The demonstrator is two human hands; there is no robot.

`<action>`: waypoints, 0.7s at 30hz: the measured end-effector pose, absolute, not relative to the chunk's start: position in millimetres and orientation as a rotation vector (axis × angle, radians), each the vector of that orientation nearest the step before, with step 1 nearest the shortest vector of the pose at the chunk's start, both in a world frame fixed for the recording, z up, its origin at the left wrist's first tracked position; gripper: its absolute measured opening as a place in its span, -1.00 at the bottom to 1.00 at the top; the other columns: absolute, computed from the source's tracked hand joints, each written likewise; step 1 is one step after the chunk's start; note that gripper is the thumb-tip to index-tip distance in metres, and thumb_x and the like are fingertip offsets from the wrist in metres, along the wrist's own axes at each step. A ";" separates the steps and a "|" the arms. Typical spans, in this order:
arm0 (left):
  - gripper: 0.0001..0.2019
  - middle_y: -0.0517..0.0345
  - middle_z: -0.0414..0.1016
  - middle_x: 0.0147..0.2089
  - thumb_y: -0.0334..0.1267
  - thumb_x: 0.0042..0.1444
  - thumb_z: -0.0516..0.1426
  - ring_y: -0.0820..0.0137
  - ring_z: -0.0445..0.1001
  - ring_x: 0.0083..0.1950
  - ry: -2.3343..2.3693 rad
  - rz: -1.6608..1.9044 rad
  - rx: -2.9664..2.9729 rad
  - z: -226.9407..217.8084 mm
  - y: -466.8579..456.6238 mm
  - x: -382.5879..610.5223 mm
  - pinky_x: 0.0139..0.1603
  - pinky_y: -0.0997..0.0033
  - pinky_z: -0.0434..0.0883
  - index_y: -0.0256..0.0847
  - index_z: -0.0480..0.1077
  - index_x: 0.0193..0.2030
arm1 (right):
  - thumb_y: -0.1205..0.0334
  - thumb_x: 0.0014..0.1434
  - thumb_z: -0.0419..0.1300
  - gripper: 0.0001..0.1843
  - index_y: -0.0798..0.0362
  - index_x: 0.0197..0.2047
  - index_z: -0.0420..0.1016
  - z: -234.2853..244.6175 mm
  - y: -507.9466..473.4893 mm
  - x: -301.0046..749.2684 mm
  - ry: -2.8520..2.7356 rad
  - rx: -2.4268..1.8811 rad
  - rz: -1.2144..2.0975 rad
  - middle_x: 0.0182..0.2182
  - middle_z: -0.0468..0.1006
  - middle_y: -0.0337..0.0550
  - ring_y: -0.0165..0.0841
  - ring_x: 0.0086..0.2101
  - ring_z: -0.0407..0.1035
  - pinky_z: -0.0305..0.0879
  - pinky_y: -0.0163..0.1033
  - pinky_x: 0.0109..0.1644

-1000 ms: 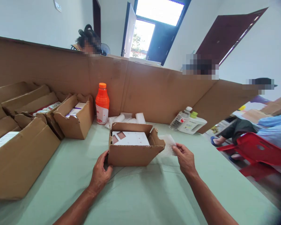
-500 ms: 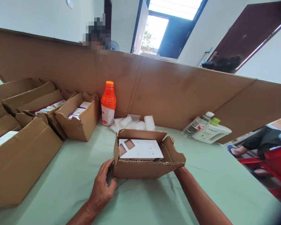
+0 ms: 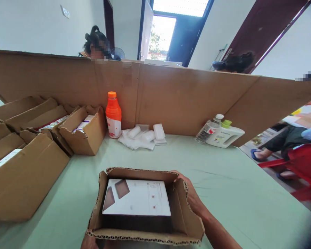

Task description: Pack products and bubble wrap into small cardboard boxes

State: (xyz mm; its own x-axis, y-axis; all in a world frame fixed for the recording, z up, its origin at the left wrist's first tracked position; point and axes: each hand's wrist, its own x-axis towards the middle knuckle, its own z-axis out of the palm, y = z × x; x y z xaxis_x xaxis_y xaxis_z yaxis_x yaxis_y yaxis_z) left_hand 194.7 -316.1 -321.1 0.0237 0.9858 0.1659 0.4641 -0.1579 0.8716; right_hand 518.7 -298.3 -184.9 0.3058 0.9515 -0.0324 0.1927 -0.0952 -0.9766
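An open-topped cardboard box, cut lower at its right end, is tilted toward me at the near middle of the table. Inside lies a white carton with brown squares printed on it, against the box's left end. My right hand grips the far right corner, its fingers partly hidden behind the wall. At the near left corner, my left hand holds the box from below; most of it is hidden by the cardboard and the bottom of the picture.
Several cardboard boxes with goods stand at the left. Along the cardboard partition are an orange bottle, plastic wrap packets, a clear bottle and a white jug. People sit beyond; a red chair is at right.
The box has come closer to me and to the left, tipping so its inside shows more. My left hand has shifted from its left side to the near left corner.
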 end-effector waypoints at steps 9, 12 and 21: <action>-0.46 -0.16 0.55 0.09 -0.07 0.23 0.05 -0.06 0.39 0.31 1.550 1.074 1.654 -326.2 -329.0 194.5 0.31 -0.12 0.36 -0.21 0.31 0.31 | -0.21 -0.16 0.38 -0.51 0.03 -0.34 0.56 -201.9 -295.2 597.5 -0.790 -1.629 0.696 -0.46 0.55 -0.18 -0.33 -0.47 0.30 0.20 -0.25 -0.39; -0.46 -0.16 0.52 0.16 -0.04 0.23 0.05 -0.07 0.36 0.35 1.578 1.099 1.641 -333.6 -328.8 193.8 0.31 -0.09 0.36 -0.20 0.33 0.30 | -0.20 -0.19 0.37 -0.53 0.04 -0.40 0.56 -203.3 -286.5 600.1 -0.835 -1.662 0.710 -0.53 0.53 -0.19 -0.34 -0.51 0.28 0.16 -0.25 -0.43; -0.46 0.05 0.58 0.08 -0.09 0.06 0.27 -0.13 0.47 0.23 1.533 1.043 1.645 -327.4 -323.8 185.5 0.05 -0.03 0.57 0.10 0.42 0.22 | -0.13 -0.11 0.30 -0.59 0.06 -0.36 0.57 -181.4 -165.4 575.1 -1.114 -1.595 0.661 -0.45 0.55 -0.19 -0.32 -0.40 0.34 0.24 -0.25 -0.33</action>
State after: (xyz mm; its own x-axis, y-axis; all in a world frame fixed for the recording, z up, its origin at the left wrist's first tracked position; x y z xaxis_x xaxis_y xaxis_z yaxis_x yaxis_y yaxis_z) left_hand 185.5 -323.8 -327.4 -0.0008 0.9929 0.1188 0.4747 -0.1042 0.8739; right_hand 575.1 -165.4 -181.4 0.4178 0.9013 0.1142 0.3322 -0.0345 -0.9426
